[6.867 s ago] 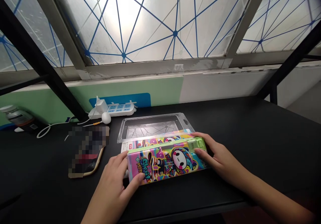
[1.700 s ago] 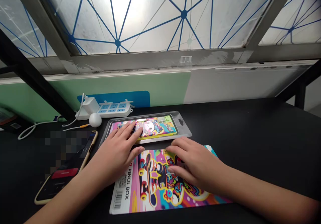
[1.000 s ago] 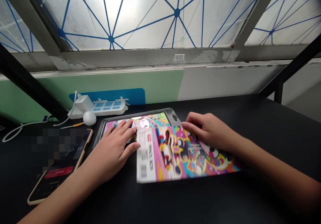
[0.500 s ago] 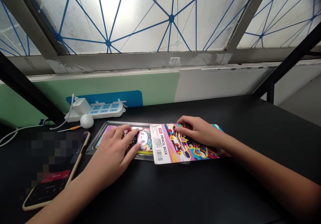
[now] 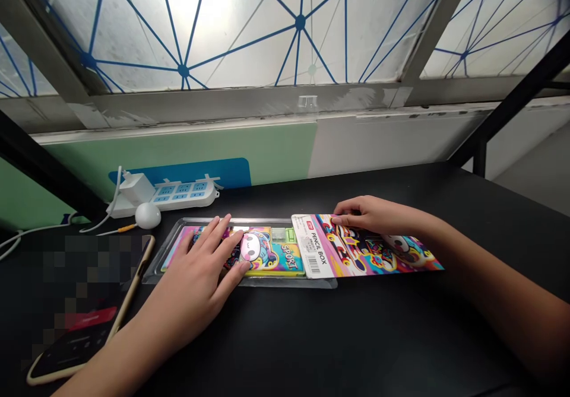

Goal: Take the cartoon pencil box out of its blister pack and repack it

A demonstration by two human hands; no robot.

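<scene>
A colourful pencil box (image 5: 276,260) with a cartoon face and the word SPORT lies in a clear plastic tray (image 5: 285,283). My left hand (image 5: 202,269) rests on the box's left part with its fingers spread, covering some of the print. To the right, a printed card (image 5: 314,245) marked PENCIL BOX overlaps the right end of the box and tray. My right hand (image 5: 374,214) pinches the card's far edge between thumb and fingers; some of those fingertips are hidden.
Left on the black table (image 5: 285,337) lies a phone (image 5: 84,337) in a beige case, near my left forearm. Behind it are a white power strip (image 5: 184,195) with a plugged-in adapter (image 5: 137,189), a cable and a round white object (image 5: 148,215). A windowed wall bounds the back.
My right hand has moved the card to the right, uncovering more of the pencil box. My left hand stays on the box, its fingers a little straighter.
</scene>
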